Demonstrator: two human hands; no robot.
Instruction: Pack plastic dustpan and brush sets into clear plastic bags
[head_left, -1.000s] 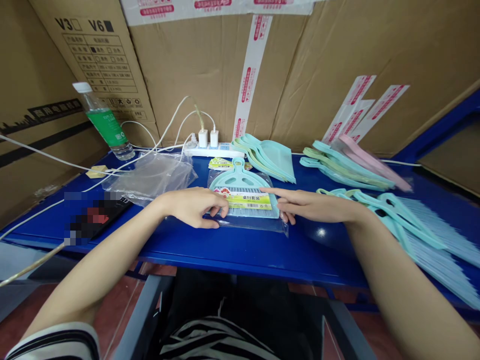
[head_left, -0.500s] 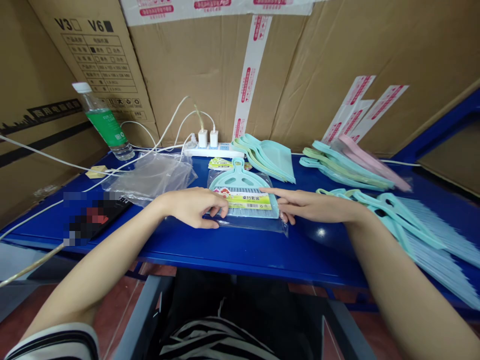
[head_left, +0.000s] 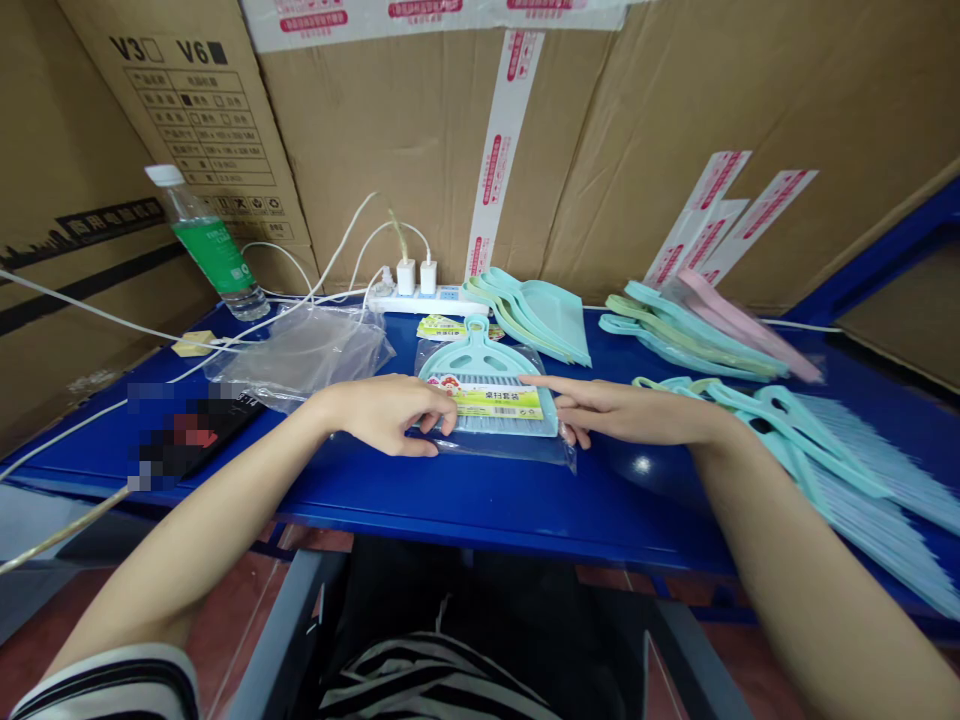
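Observation:
A light-blue dustpan and brush set (head_left: 478, 362) lies flat in a clear plastic bag (head_left: 510, 449), its handle pointing away from me. Across the bristles sits a yellow-green printed label card (head_left: 495, 398). My left hand (head_left: 386, 415) is at the set's left edge, fingers curled against it and thumb low over the table. From the other side, my right hand (head_left: 607, 410) stretches its index finger onto the label's upper right corner. Its other fingers bend loosely by the dustpan's right edge, partly over the bag.
Dustpans (head_left: 551, 315) stand stacked behind, with more label cards (head_left: 442, 328). At right lie bagged sets (head_left: 697, 335) and several loose brushes (head_left: 840, 450). On the left are plastic bags (head_left: 300, 350), a bottle (head_left: 214, 250), a phone (head_left: 195, 435), cables and a power strip (head_left: 450, 300).

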